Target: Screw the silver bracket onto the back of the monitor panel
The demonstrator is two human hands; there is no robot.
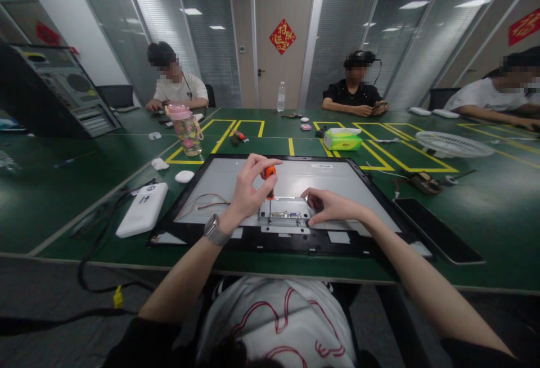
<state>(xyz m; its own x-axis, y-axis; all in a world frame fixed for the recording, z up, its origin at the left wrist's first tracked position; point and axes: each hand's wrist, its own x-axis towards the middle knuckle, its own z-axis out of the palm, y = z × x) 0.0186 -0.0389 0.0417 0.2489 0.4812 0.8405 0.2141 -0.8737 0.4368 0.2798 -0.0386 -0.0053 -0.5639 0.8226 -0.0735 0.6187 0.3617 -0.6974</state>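
The bracket, a small metal piece, sits on the grey panel near its close edge, at about the middle. The screwdriver stands upright over the bracket's left part, shaft down. The left hand has its orange handle pinched between thumb and fingers, the index finger stretched out over the top. The right hand is half curled at the bracket's right end, thumb and fingers spread apart there; I cannot tell whether it grips or only touches. Thin wires lie on the panel's left part.

The panel lies flat on the green table. Left of it are a white power bank and a pink-lidded bottle; to the right lies a phone. Beyond stand a tissue pack and a water bottle. Three people sit farther off around the table.
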